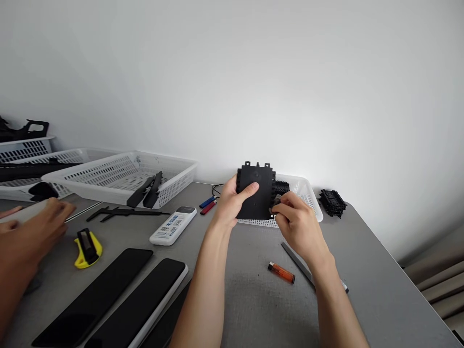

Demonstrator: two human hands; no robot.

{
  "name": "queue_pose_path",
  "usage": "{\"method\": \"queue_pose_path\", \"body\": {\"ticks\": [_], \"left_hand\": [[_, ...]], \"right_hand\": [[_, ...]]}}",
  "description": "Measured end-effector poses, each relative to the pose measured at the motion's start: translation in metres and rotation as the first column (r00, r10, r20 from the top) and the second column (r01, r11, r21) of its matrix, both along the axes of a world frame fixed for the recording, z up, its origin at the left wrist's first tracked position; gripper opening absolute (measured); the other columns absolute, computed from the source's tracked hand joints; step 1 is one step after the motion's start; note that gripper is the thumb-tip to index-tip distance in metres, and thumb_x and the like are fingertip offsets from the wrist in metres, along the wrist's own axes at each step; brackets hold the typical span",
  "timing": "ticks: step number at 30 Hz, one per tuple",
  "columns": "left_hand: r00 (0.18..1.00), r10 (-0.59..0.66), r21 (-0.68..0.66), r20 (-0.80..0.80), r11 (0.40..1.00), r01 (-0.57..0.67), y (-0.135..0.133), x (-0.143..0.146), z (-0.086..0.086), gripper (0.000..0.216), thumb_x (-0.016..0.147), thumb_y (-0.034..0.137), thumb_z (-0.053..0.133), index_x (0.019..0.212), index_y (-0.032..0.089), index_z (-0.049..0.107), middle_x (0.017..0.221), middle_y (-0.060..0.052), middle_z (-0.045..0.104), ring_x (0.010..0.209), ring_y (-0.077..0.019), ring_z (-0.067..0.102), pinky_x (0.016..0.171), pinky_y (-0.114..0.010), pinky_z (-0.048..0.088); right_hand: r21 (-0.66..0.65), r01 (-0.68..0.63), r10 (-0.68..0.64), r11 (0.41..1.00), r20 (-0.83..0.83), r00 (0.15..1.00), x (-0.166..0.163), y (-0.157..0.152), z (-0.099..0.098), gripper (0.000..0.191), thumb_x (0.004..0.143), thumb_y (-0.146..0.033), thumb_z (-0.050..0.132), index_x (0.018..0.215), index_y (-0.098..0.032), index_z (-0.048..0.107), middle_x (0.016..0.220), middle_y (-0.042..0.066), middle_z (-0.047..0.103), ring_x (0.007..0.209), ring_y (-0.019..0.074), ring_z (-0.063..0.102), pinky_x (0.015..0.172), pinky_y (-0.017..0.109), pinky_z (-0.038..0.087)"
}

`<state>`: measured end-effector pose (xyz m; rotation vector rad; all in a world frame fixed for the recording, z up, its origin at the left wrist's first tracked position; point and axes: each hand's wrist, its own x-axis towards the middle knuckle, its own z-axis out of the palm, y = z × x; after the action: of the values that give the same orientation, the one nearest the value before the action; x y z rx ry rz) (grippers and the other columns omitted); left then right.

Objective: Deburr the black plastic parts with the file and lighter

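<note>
A flat black plastic part [256, 198] with tabs along its top and notched sides is held upright above the table. My left hand [237, 199] grips it by the left side, thumb across its face. At its lower right edge, my right hand [297, 218] is closed in a pinch; a small greyish thing shows by the fingertips, too covered to name. Behind the part stands a white perforated basket [308, 193] with black plastic pieces [282, 187] in it. Below my right hand lie an orange lighter [282, 272] and a slim grey tool [299, 260], partly hidden by my forearm.
Black ridged parts [332, 202] lie stacked at right. A white remote-like device [173, 225], yellow cutter [88, 248], black caliper [123, 212], blue lighter [207, 202] and long dark panels [96, 295] lie leftward. A white basket [108, 181] stands behind; a co-worker's hand [45, 222] is far left.
</note>
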<state>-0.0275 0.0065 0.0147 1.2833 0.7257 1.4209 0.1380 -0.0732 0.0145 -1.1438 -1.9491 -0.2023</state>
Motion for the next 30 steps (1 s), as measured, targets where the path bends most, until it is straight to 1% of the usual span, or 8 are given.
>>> {"method": "queue_pose_path", "body": {"ticks": [3, 6, 8, 12, 16, 20, 25, 30], "left_hand": [[0.999, -0.017, 0.038, -0.030, 0.999, 0.018, -0.001, 0.001, 0.001, 0.055, 0.069, 0.049, 0.083, 0.111, 0.018, 0.066, 0.117, -0.012, 0.073, 0.105, -0.0311, 0.069, 0.083, -0.038, 0.057], [0.994, -0.014, 0.104, -0.111, 0.994, 0.026, -0.001, 0.002, 0.000, 0.054, 0.072, 0.047, 0.082, 0.116, 0.020, 0.065, 0.122, -0.011, 0.071, 0.114, -0.0313, 0.065, 0.092, -0.039, 0.055], [0.980, -0.045, 0.139, -0.193, 0.988, 0.073, -0.002, 0.003, 0.000, 0.056, 0.072, 0.044, 0.082, 0.120, 0.020, 0.064, 0.125, -0.011, 0.070, 0.118, -0.0312, 0.064, 0.097, -0.040, 0.053], [0.930, -0.116, 0.170, -0.350, 0.968, 0.184, -0.009, 0.007, 0.004, 0.057, 0.073, 0.040, 0.082, 0.123, 0.022, 0.063, 0.122, -0.009, 0.071, 0.115, -0.0313, 0.065, 0.098, -0.042, 0.051], [0.902, -0.110, 0.233, -0.419, 0.947, 0.223, -0.013, 0.009, 0.007, 0.050, 0.075, 0.033, 0.080, 0.121, 0.021, 0.063, 0.124, -0.009, 0.069, 0.116, -0.0311, 0.063, 0.099, -0.042, 0.049], [0.931, -0.090, 0.214, -0.355, 0.961, 0.175, -0.008, 0.004, 0.004, 0.052, 0.074, 0.035, 0.081, 0.120, 0.019, 0.063, 0.121, -0.010, 0.071, 0.114, -0.0312, 0.065, 0.098, -0.042, 0.051], [0.977, -0.070, 0.161, -0.203, 0.981, 0.103, -0.009, -0.004, 0.006, 0.059, 0.069, 0.041, 0.085, 0.119, 0.019, 0.063, 0.121, -0.011, 0.071, 0.113, -0.0329, 0.066, 0.093, -0.041, 0.055], [0.981, -0.025, 0.192, -0.195, 0.979, 0.063, -0.012, -0.003, 0.010, 0.056, 0.073, 0.041, 0.083, 0.120, 0.020, 0.062, 0.121, -0.010, 0.071, 0.114, -0.0312, 0.066, 0.094, -0.040, 0.055]], "right_hand": [[0.020, 0.028, -0.023, 0.999, -0.214, 0.977, 0.009, 0.000, 0.002, 0.033, 0.091, -0.009, 0.045, 0.073, -0.019, 0.070, 0.084, 0.005, 0.059, 0.070, 0.0139, 0.056, 0.058, 0.029, 0.044], [0.164, 0.240, -0.156, 0.957, -0.409, 0.899, 0.017, 0.000, 0.004, 0.030, 0.093, -0.013, 0.047, 0.092, -0.022, 0.076, 0.090, 0.006, 0.060, 0.074, 0.0158, 0.057, 0.056, 0.030, 0.045], [0.240, 0.319, -0.191, 0.917, -0.439, 0.878, 0.017, 0.001, 0.004, 0.033, 0.095, -0.016, 0.046, 0.109, -0.025, 0.075, 0.094, 0.007, 0.059, 0.076, 0.0166, 0.057, 0.056, 0.031, 0.046], [0.290, 0.252, -0.143, 0.923, -0.349, 0.926, 0.002, 0.004, -0.001, 0.041, 0.096, -0.013, 0.045, 0.120, -0.031, 0.072, 0.098, 0.007, 0.057, 0.084, 0.0178, 0.059, 0.066, 0.034, 0.051], [0.185, 0.156, -0.109, 0.970, -0.244, 0.964, -0.013, 0.007, -0.009, 0.045, 0.096, -0.010, 0.042, 0.126, -0.028, 0.071, 0.104, 0.009, 0.055, 0.094, 0.0194, 0.058, 0.073, 0.033, 0.053], [0.075, 0.168, -0.143, 0.983, -0.259, 0.955, -0.013, 0.007, -0.013, 0.044, 0.094, -0.011, 0.043, 0.124, -0.024, 0.072, 0.100, 0.008, 0.057, 0.085, 0.0174, 0.059, 0.069, 0.030, 0.051], [-0.089, 0.303, -0.316, 0.949, -0.308, 0.897, 0.006, 0.006, -0.007, 0.036, 0.088, -0.014, 0.045, 0.097, -0.017, 0.080, 0.093, 0.010, 0.063, 0.063, 0.0142, 0.055, 0.054, 0.030, 0.043], [-0.187, 0.269, -0.321, 0.945, -0.376, 0.869, 0.020, -0.004, 0.005, 0.030, 0.086, -0.017, 0.049, 0.086, -0.020, 0.079, 0.086, 0.006, 0.066, 0.059, 0.0136, 0.053, 0.050, 0.029, 0.040]]}}
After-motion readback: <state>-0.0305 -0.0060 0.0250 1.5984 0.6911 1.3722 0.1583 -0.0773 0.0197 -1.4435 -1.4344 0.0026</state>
